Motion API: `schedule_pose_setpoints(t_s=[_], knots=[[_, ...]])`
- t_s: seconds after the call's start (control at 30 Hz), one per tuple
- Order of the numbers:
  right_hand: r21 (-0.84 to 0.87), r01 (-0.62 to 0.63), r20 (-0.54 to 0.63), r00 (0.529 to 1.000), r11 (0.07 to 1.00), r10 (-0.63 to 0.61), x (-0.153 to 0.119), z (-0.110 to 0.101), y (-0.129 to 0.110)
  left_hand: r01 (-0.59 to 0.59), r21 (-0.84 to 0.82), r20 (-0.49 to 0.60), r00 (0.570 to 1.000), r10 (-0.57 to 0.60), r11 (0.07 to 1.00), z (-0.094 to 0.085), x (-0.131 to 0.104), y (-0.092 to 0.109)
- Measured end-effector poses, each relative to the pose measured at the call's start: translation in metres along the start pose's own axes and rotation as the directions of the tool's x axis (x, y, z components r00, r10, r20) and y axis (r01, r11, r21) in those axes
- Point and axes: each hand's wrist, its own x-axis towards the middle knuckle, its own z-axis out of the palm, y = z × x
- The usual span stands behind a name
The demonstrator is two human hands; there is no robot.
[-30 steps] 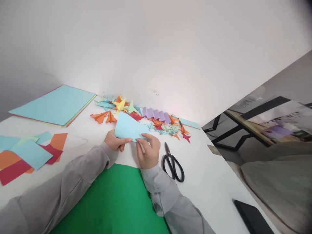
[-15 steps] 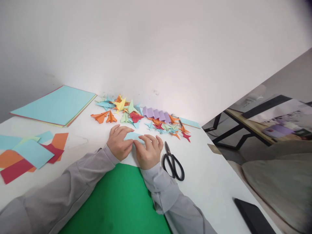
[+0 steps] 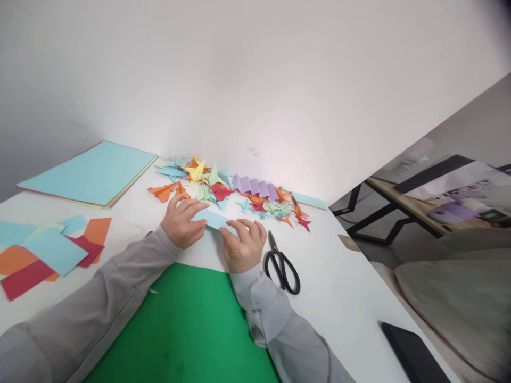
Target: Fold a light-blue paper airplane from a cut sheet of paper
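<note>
Left hand has slid outward from my right hand, baring more of the blue strip. Each hand has thumb and fingertips closed on one end. Strip sits between them, low over the tabletop; contact unclear. For a clean crease: edges flush, right end pinned, even left-hand pressure. Scissors lie just beside my right hand.

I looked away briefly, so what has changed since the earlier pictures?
The light-blue paper, wide at first, now shows as a narrow folded strip. The left hand has moved left along it, away from the right hand, which hardly moved. The scissors and purple pleated paper stayed put.
</note>
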Motion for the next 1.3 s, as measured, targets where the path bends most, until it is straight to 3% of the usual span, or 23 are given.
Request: schedule_pose_setpoints(t_s=[0.27, 0.37, 0.47, 0.53, 0.67, 0.77, 0.97, 1.17, 1.3], knots=[[-0.03, -0.054, -0.015, 0.998, 0.998, 0.053, 0.002, -0.001, 0.003, 0.167, 0.029, -0.029, 0.986, -0.167, 0.985, 0.004, -0.009, -0.028], [-0.037, -0.067, -0.054, 0.996, 0.997, 0.064, 0.002, -0.001, 0.007, 0.275, 0.036, -0.143, 0.953, -0.268, 0.961, 0.004, -0.013, -0.038], [-0.028, -0.059, -0.049, 0.997, 0.998, 0.057, 0.002, -0.001, 0.008, 0.314, -0.002, -0.214, 0.927, -0.308, 0.949, 0.002, -0.012, -0.034], [-0.007, -0.046, -0.021, 0.999, 0.999, 0.046, 0.002, 0.0, 0.006, 0.238, -0.064, -0.181, 0.952, -0.246, 0.969, 0.0, -0.009, -0.022], [0.03, -0.026, 0.029, 0.999, 0.999, 0.025, 0.003, 0.0, 0.002, 0.054, -0.147, 0.003, 0.999, -0.054, 0.988, 0.001, -0.002, 0.007], [0.018, -0.015, 0.057, 0.998, 1.0, 0.014, 0.003, 0.001, -0.002, 0.008, -0.15, 0.01, 1.0, -0.007, 0.989, 0.003, 0.0, 0.018], [0.053, 0.095, 0.2, 0.974, 0.994, -0.104, 0.002, 0.006, -0.006, -0.071, -0.17, 0.057, 0.995, 0.081, 0.983, 0.01, -0.002, 0.018], [0.058, -0.022, 0.35, 0.937, 0.998, 0.001, -0.003, 0.013, -0.001, 0.018, -0.163, 0.304, 0.952, 0.033, 0.986, 0.022, -0.013, 0.009], [0.079, -0.041, 0.387, 0.922, 0.996, 0.007, -0.006, 0.015, 0.001, -0.07, -0.15, 0.364, 0.924, 0.121, 0.986, 0.026, -0.014, 0.006]])
